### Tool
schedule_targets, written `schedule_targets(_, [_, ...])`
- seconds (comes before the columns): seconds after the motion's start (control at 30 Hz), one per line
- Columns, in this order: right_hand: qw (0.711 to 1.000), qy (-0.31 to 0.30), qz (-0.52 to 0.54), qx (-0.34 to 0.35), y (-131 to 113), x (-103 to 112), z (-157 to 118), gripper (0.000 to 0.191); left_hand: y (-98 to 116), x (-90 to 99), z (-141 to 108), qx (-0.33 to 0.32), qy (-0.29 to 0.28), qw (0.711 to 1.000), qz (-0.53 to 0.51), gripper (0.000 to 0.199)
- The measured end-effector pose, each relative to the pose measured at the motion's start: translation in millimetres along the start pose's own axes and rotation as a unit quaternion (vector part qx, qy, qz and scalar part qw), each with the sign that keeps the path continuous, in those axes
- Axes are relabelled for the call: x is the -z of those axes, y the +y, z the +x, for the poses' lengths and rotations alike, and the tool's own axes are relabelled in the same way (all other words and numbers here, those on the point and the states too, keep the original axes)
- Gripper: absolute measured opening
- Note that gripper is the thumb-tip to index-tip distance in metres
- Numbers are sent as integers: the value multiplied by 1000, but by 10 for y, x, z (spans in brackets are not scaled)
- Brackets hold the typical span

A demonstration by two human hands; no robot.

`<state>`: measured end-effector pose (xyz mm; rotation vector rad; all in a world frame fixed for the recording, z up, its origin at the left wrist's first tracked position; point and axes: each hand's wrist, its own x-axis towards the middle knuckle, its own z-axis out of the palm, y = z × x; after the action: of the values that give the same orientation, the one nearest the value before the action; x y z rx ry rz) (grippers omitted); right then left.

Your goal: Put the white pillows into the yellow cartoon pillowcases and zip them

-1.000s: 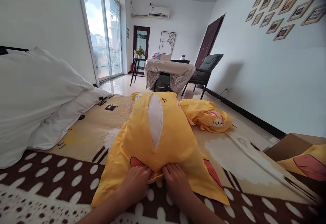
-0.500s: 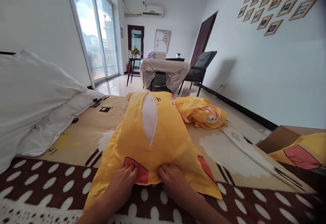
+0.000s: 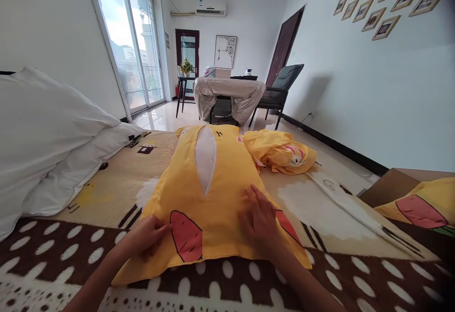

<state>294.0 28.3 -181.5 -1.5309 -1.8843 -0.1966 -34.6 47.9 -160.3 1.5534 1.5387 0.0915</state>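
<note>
A yellow pillow point(image 3: 227, 174) lies on the patterned blanket, its long middle slit parted and white filling point(image 3: 205, 160) showing through. Red carrot-like prints mark its near end. My left hand point(image 3: 151, 234) rests on the pillow's near left side, thumb stretched toward a red print; its other fingers are partly hidden. On the near right part of the pillow lies my right hand point(image 3: 259, 219), fingers spread and somewhat blurred, holding nothing. Beyond it, a crumpled yellow cloth point(image 3: 280, 151) with a rabbit print touches the pillow's far right side.
White bedding point(image 3: 53, 137) is heaped at the left. A cardboard box point(image 3: 398, 186) with yellow printed fabric point(image 3: 426, 208) stands at the right. Beneath the pillow spreads a beige and brown blanket point(image 3: 142, 179). Farther off are a covered table point(image 3: 231, 87) and a dark chair point(image 3: 282, 87).
Both hands have left the middle of the pillow's near edge. My left hand moved left, my right hand right and farther forward. More of the red print shows.
</note>
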Motion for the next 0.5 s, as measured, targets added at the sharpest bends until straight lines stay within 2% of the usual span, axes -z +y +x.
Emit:
schedule_targets(0.07, [996,-52,-66,10,79,-127,-31,58,-25,40,-13,28,83,993,77,57])
schedule_targets(0.17, [988,-116,-103,-12,158,-233,-104,62,-83,102,-83,52,185,963,189,50])
schedule_targets(0.23, [985,-136,-101,-44,210,-232,-168,66,-152,123,-115,55,222,950,211,47])
schedule_targets(0.33, [980,-157,-60,-104,338,-162,-278,71,-248,98,-101,24,264,947,182,47])
schedule_targets(0.4, [974,-160,0,-158,461,-95,-335,71,-263,59,-75,-5,280,950,139,45])
schedule_targets(0.43, [967,-153,42,-199,528,-58,-350,69,-250,40,-68,-17,268,959,95,43])
schedule_targets(0.5, [939,-116,132,-297,651,20,-345,68,-197,9,-74,-38,199,977,-61,40])
